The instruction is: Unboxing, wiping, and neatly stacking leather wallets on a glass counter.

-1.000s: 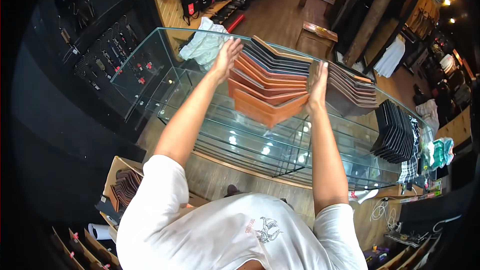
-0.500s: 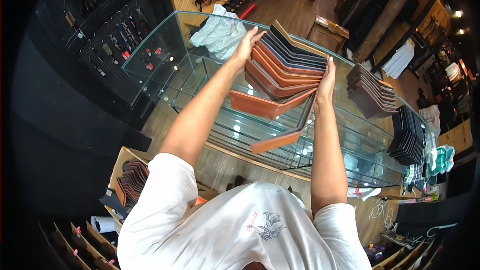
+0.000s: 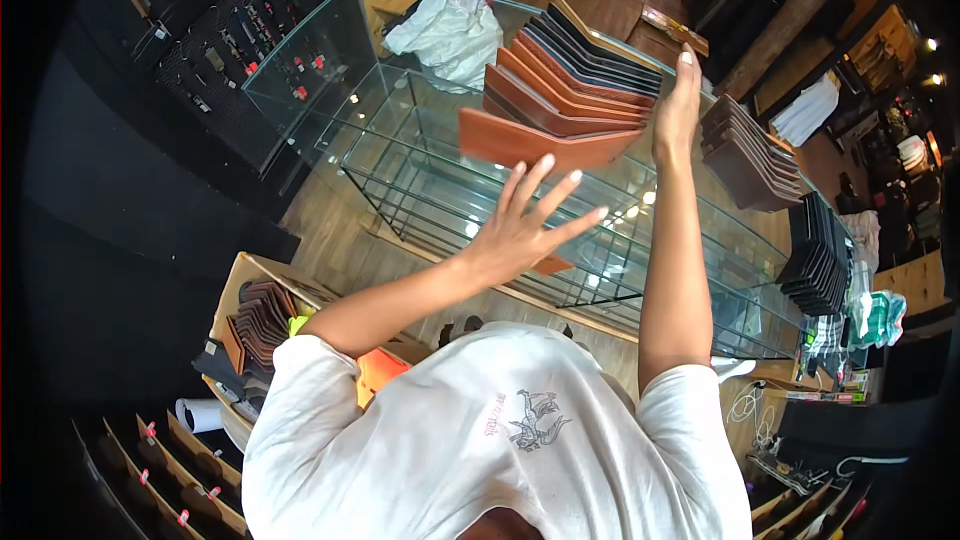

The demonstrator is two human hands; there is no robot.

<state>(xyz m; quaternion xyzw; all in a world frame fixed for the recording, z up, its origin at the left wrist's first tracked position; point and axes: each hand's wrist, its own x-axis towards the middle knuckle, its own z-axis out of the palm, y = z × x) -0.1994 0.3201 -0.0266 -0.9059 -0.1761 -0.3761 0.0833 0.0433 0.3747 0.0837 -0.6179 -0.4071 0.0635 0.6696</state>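
Note:
A row of half-folded wallets (image 3: 575, 100), tan, black, blue and several browns, stands on a glass display case. The nearest one is a reddish-brown wallet (image 3: 545, 148). My right hand (image 3: 678, 110) is at the row's right end with its fingers stretched flat, open. In front of the nearest wallet, my left hand (image 3: 525, 225) is open, its fingers spread and nothing in its grip. Just beyond its wrist, lower down, shows the corner of an orange-brown wallet (image 3: 553, 265); the rest is hidden behind that hand.
The glass case (image 3: 300, 120) has shelves inside. A crumpled pale bag (image 3: 447, 35) lies behind the row. To the right stand dark brown wallets (image 3: 750, 155) and black wallets (image 3: 815, 255). A cardboard box (image 3: 228, 285) of wallets is at my left.
My left hand has left the row's left end and come down toward me, fingers spread. The nearest wallet has dropped away from the row. My right hand stays at the right end.

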